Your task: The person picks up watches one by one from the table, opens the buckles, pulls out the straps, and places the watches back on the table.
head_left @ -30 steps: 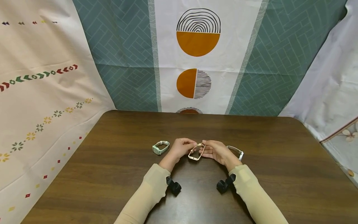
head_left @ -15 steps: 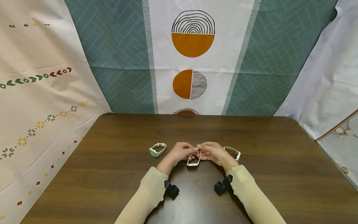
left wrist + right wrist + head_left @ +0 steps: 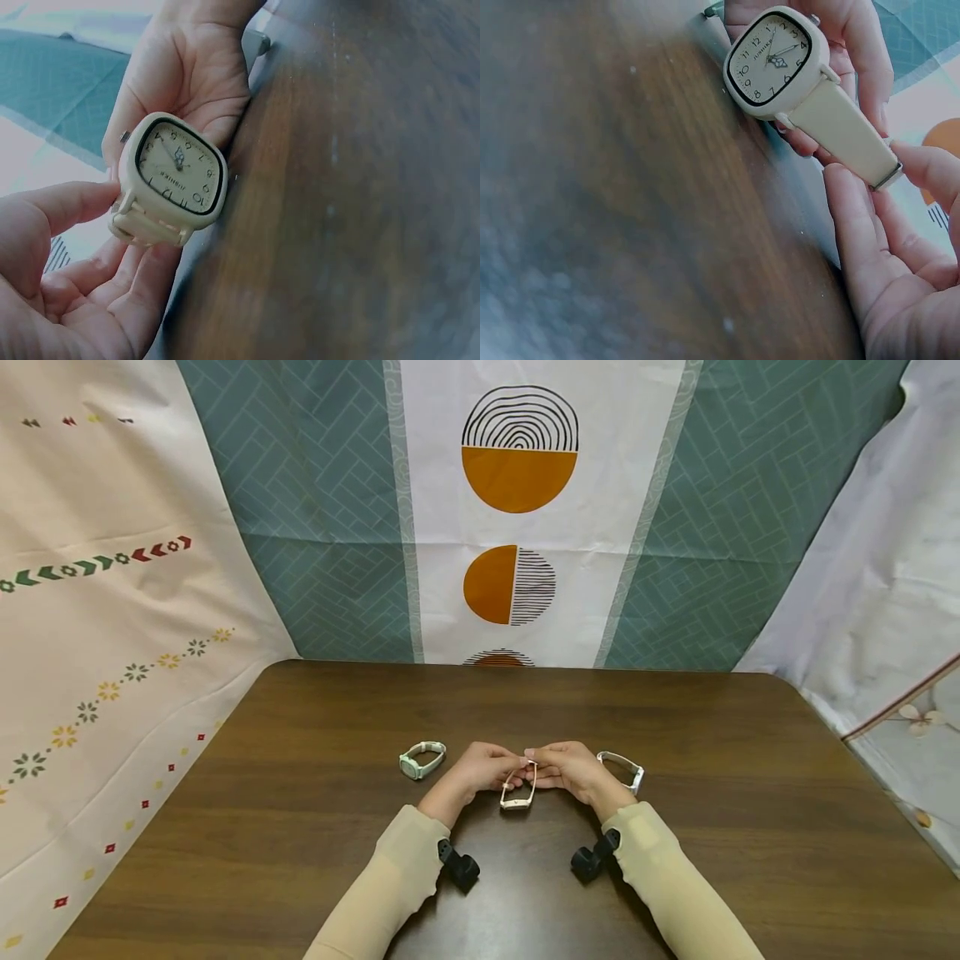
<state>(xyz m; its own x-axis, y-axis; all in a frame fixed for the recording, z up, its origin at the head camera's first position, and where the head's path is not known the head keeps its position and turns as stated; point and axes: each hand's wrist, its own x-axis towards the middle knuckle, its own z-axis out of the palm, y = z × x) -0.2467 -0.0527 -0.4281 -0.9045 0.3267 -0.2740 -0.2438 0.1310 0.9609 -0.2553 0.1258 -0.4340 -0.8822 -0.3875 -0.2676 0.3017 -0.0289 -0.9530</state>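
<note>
A cream wristwatch [image 3: 515, 804] with a squarish dial hangs between my two hands, its band forming a loop and its case toward me. My left hand [image 3: 480, 770] pinches the band on one side with thumb and fingers. From the other side my right hand [image 3: 576, 770] pinches the strap near its metal buckle [image 3: 887, 177]. The fingertips of both hands almost meet at the far side of the loop. In the left wrist view the watch dial [image 3: 180, 165] faces the camera, and the fingers partly hide the band.
A mint green watch [image 3: 410, 767] lies on the brown wooden table [image 3: 300, 827] left of my hands. Just beyond my right hand lies a white watch [image 3: 637, 779], partly hidden by it. Patterned cloths [image 3: 517, 527] hang behind the table and at both sides.
My hands have drawn closer together at the band, narrowing the gap between their fingertips. The watch case has dropped slightly toward me. Both other watches stay on the table.
</note>
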